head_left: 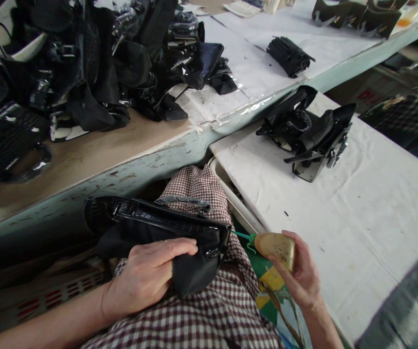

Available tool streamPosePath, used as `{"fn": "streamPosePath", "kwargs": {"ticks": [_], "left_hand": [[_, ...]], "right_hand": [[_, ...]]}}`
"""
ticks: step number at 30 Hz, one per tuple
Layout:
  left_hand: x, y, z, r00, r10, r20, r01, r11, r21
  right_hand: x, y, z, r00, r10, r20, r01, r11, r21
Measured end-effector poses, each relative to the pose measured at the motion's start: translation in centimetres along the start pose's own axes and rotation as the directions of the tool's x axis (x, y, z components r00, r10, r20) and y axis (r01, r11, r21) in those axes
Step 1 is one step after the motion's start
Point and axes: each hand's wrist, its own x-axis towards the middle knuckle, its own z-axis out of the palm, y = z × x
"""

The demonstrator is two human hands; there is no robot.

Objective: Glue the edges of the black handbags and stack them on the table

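A black bag part [165, 228] with a zip, a glossy crocodile-patterned edge and a plastic-wrapped handle lies across my lap. My left hand [147, 271] is closed on its soft black cloth, thumb or finger laid along the side below the zip. In my right hand [303, 271] is a yellowish squeeze bottle [276, 247], gripped between thumb and fingers. Its thin green nozzle points left, and the tip is at the right end of the bag's edge; whether it touches cannot be made out.
A big heap of black bag pieces [96, 63] covers the left of the long bench [150, 150]. More black pieces [310, 131] lie on the white table [379, 208] at right. A black bundle [289, 55] and olive bag parts [361, 17] sit farther back.
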Motion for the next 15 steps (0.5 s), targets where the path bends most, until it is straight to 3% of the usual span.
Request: {"fn": "streamPosePath", "kwargs": {"ticks": [6,11,15], "left_hand": [[0.0,0.1,-0.1,1.0,-0.011,0.01,0.011,1.0,-0.015],[-0.4,0.0,0.0,0.999,-0.025,0.021,0.025,0.999,-0.03],[-0.9,0.0,-0.3,0.998,-0.046,0.041,0.047,0.998,-0.042]], "right_hand": [[-0.3,-1.3,-0.4,0.99,0.049,0.13,-0.042,0.997,-0.061],[-0.7,-1.2,-0.2,0.992,0.105,0.07,-0.104,0.994,-0.014],[-0.9,-1.0,-0.4,0.981,0.147,0.126,-0.149,0.989,0.009]]}}
